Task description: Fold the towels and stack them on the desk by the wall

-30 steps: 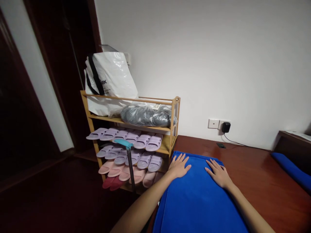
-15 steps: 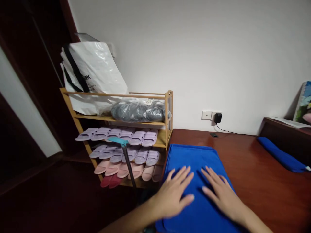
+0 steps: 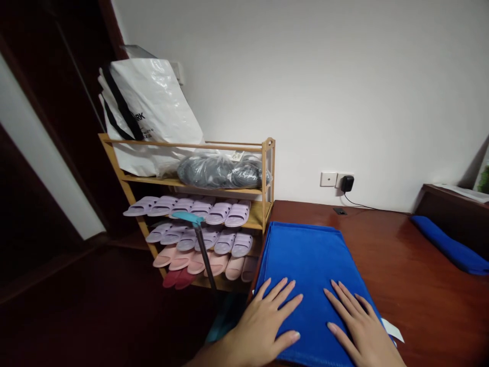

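A folded blue cloth (image 3: 309,260) lies flat on the reddish-brown wooden table (image 3: 405,265), its left side along the table's left edge. Both palms are down on its near half. My left hand (image 3: 267,321), fingers spread, rests near the cloth's left edge. On the right part of the cloth lies my right hand (image 3: 361,326), its fingers also stretched out and the thumb apart. A white tag (image 3: 392,330) sticks out from under the cloth beside my right hand. Neither hand grips anything.
Left of the table stands a wooden shoe rack (image 3: 267,204) with purple slippers (image 3: 239,213), pink slippers (image 3: 216,264) and a white bag (image 3: 160,102). A blue-topped handle (image 3: 187,218) leans before it. Another blue cloth (image 3: 446,244) lies at right; a black plug (image 3: 347,183) is in the wall.
Both hands have slid back toward me over the cloth, still flat and spread. The view has shifted slightly, and the white tag now shows at the cloth's right edge.
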### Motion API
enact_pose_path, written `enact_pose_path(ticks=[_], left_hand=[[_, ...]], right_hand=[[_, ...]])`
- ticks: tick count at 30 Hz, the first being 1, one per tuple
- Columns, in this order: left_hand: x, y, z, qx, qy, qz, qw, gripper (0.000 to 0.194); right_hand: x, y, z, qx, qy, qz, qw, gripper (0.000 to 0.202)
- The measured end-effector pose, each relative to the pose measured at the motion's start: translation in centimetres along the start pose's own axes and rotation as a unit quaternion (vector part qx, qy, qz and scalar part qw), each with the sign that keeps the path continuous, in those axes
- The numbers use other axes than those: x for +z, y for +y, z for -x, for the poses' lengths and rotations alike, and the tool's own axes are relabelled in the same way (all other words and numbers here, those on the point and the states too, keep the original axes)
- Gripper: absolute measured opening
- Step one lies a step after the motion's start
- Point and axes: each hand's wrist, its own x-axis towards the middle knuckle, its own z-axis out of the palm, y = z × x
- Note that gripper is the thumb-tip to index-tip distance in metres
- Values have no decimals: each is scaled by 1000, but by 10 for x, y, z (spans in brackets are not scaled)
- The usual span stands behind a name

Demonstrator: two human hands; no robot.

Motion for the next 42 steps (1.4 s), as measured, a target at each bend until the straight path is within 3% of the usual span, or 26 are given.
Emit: enact_pose_path(ticks=[6,11,15,24,42], left_hand=[[4,-3,-4,-4,16,-11,1000,67],[12,2,13,-40,51,-31,997,59],[14,0,20,-41,44,-37,997,60],[15,-16,1,-41,63,-58,995,57],[18,-13,2,-42,63,-85,994,58]], right_hand=[[3,0,-1,8,12,-2,1000,63],[10,1,11,17,47,15,999,65],[11,5,15,15,44,27,999,65],[9,9,-5,40,8,17,999,61],[12,7,-2,43,23,37,998,61]])
